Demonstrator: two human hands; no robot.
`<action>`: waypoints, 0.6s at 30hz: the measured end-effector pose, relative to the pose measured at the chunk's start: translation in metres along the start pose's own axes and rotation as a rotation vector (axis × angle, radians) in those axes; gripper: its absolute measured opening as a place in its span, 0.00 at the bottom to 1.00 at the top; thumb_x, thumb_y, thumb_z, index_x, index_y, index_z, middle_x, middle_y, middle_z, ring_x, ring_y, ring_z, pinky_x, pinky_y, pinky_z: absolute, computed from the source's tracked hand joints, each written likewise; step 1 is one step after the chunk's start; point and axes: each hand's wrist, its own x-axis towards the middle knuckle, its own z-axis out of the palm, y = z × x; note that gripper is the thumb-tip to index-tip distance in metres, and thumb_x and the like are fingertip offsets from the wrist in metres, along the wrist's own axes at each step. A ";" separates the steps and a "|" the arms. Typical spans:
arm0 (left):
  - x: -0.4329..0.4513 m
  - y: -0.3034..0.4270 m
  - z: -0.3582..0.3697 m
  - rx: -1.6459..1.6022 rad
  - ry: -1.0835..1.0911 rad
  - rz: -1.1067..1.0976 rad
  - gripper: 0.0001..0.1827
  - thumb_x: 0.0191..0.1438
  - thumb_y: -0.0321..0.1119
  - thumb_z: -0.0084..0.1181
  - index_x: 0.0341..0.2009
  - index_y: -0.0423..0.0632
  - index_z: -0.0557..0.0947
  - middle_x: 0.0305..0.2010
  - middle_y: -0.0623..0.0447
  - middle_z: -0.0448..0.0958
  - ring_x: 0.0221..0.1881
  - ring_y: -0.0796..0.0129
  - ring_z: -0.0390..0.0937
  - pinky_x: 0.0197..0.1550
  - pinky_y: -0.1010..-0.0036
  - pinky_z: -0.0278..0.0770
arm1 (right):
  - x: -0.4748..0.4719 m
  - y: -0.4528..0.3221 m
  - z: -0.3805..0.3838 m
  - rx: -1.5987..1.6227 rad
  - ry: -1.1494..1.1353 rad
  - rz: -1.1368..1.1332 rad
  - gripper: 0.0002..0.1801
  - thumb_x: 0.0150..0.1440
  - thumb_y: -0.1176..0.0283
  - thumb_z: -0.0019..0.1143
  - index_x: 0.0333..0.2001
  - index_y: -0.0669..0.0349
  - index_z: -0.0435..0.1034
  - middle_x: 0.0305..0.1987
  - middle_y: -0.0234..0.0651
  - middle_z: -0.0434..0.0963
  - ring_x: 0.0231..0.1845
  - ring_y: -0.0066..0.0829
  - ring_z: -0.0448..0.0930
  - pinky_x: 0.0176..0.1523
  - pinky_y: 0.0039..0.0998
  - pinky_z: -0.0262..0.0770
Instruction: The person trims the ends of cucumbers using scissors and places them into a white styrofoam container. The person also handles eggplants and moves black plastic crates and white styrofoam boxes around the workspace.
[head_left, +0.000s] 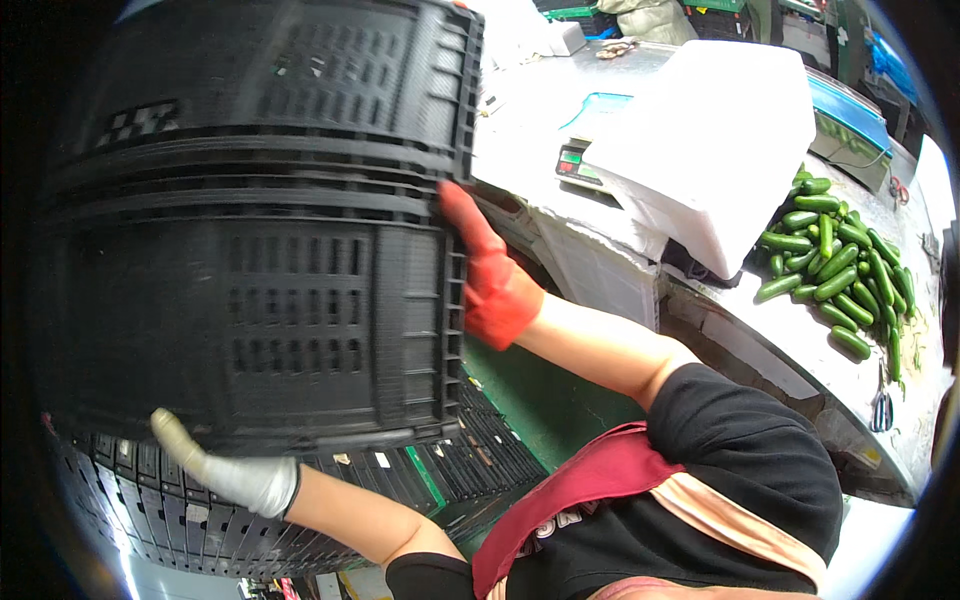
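Black plastic crates (300, 292), at least two against each other, fill the upper left and look blurred. My right hand (491, 270), in a red glove, grips their right side near where two of them meet. My left hand (225, 469), in a whitish glove, holds the lower edge of the nearer crate, its thumb up against the side and its other fingers hidden. Farther right, a white foam box (712, 142) stands tilted by a digital scale (577, 166). A pile of green cucumbers or zucchini (836, 262) lies on the worktable (787, 330).
Rows of stacked black crates (247, 536) stand below and behind the held ones, over a green floor (555, 390). Blue-handled scissors (883, 409) and red-handled scissors (899, 191) lie on the worktable. A blue-topped box (851, 120) stands at its far side.
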 end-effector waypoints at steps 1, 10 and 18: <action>-0.005 -0.010 0.003 -0.031 -0.109 -0.060 0.35 0.50 0.48 0.57 0.56 0.37 0.69 0.56 0.40 0.67 0.54 0.56 0.69 0.56 0.65 0.70 | -0.013 -0.007 -0.002 -0.040 0.051 -0.015 0.31 0.57 0.47 0.50 0.56 0.58 0.66 0.54 0.36 0.74 0.55 0.30 0.74 0.60 0.37 0.67; 0.025 -0.193 -0.017 -0.036 -0.374 -0.723 0.20 0.44 0.39 0.59 0.40 0.41 0.78 0.39 0.48 0.77 0.39 0.59 0.75 0.47 0.64 0.74 | -0.080 -0.006 -0.137 -0.178 0.416 0.246 0.21 0.60 0.55 0.50 0.54 0.53 0.67 0.47 0.31 0.78 0.37 0.29 0.80 0.39 0.31 0.77; 0.049 -0.378 0.013 0.016 -0.702 -0.882 0.20 0.39 0.27 0.56 0.42 0.41 0.77 0.38 0.50 0.76 0.36 0.64 0.75 0.40 0.72 0.77 | -0.062 0.028 -0.277 0.136 0.549 0.527 0.20 0.58 0.54 0.53 0.46 0.56 0.70 0.48 0.44 0.76 0.51 0.36 0.74 0.56 0.42 0.71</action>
